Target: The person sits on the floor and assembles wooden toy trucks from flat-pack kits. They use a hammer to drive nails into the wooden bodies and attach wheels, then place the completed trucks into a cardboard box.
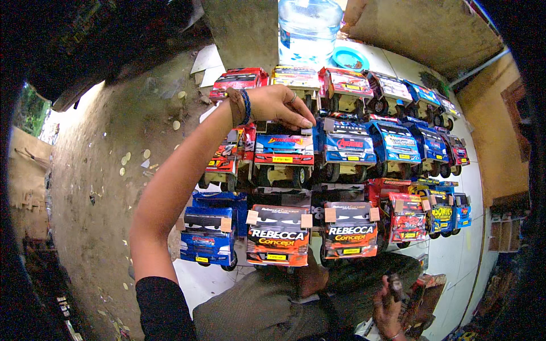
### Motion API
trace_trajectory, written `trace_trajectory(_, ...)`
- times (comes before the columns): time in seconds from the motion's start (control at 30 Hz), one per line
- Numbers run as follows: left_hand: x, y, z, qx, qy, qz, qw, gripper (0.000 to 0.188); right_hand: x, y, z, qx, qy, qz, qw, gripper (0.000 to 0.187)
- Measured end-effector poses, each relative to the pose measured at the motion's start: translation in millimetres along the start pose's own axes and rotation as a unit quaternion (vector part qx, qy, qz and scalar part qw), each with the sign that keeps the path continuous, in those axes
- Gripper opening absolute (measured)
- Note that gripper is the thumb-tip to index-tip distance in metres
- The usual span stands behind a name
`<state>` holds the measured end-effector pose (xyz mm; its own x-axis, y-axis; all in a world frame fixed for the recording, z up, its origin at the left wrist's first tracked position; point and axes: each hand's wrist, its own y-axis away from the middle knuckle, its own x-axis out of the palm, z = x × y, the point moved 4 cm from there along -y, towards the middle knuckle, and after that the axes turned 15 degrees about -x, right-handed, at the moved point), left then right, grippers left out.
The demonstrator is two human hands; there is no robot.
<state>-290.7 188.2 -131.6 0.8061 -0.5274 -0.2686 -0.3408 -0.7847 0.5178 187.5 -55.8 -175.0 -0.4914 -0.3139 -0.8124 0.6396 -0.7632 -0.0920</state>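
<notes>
My left hand [281, 107] reaches over the rows of toy trucks, its thumb and fingers pinched on a small flat rectangular piece [307, 131]. That piece sits at the upper right corner of the front of a blue and red toy truck [284, 146] in the middle row. Low on the right, my right hand [387, 311] is closed round a dark, rounded tool [394, 286] whose kind I cannot make out. Nearest me stand two orange and black toy trucks [277, 238], with small wooden rectangles [252, 217] at their upper front corners.
More toy trucks [347, 142] stand close together in rows on white tiles [463, 250]. Behind them are a large water bottle [310, 28] and a light blue basin [348, 58]. Bare ground [108, 187] with scattered scraps lies left. My legs [250, 307] border the near row.
</notes>
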Motion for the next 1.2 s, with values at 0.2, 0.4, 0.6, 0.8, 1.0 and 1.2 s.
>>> trace_trajectory(0.2, 0, -2, 2, -0.008, 0.007, -0.010, 1.000, 0.035, -73, -77, -3, -0.051, 0.018, -0.044, 0.998, 0.068)
trace_trajectory(0.4, 0, -5, 3, 0.001, 0.012, -0.015, 1.000, 0.035, -85, -154, 25, -0.037, -0.015, 0.005, 0.999, 0.063)
trace_trajectory(0.6, -1, -6, 7, 0.012, 0.003, -0.033, 0.999, 0.036, -70, -216, 56, -0.023, -0.104, -0.011, 0.994, 0.047)
trace_trajectory(0.8, 0, 0, 2, -0.004, 0.024, -0.031, 0.999, 0.028, -62, -271, 82, -0.112, -0.010, 0.066, 0.991, 0.040)
trace_trajectory(1.0, -3, -2, 5, -0.020, -0.008, -0.069, 0.997, 0.022, -38, -300, 85, -0.197, 0.043, 0.056, 0.978, 0.055)
trace_trajectory(1.2, -10, -26, 22, 0.005, -0.076, -0.090, 0.993, 0.025, -26, -306, 81, -0.274, 0.161, 0.050, 0.947, 0.070)
